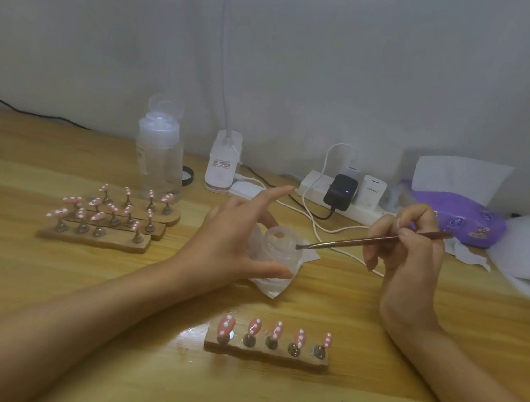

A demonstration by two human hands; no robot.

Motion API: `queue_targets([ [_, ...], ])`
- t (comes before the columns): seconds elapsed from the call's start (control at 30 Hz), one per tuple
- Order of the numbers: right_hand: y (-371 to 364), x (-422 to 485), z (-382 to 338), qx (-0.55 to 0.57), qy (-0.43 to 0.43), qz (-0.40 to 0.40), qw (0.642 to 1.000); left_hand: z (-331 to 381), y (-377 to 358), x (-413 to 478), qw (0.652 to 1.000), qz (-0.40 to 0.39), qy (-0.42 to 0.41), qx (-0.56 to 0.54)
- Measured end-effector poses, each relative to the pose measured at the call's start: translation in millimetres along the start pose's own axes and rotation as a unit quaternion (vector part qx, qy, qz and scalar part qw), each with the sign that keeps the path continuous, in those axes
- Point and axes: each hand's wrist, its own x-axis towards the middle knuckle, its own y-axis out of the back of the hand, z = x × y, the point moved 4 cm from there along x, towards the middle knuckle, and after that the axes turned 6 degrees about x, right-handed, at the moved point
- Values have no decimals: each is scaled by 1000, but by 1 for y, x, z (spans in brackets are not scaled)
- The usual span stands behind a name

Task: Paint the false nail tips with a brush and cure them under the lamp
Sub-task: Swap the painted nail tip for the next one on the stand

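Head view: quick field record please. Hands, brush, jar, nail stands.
left hand: grips small clear jar, thumb on its near side
right hand: pinches brush
brush tip: at the jar's open rim
under jar: white tissue
near stand: five pink nail tips with white dots
far stands: three, at left, pink dotted tips on them
back of table: clear bottle, lamp base, power strip

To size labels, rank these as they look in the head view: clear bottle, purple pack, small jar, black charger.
clear bottle and purple pack: largest, too alike to rank
small jar (nearer)
black charger
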Motion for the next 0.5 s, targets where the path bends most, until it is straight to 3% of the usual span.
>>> queue_targets([
  [0.13,5,2,3,-3,-18,16,1000,-1,0,1,1000,-12,-1,8],
  [0.33,22,7,5,98,-76,167,978,0,3,-6,999,-33,0,-25],
  [0.4,14,9,-6,39,-38,132,990,3,12,-9,998,17,-10,-60],
  [0.5,-20,8,-23,-81,72,-33,994,6,30,-13,979,144,-38,-140],
])
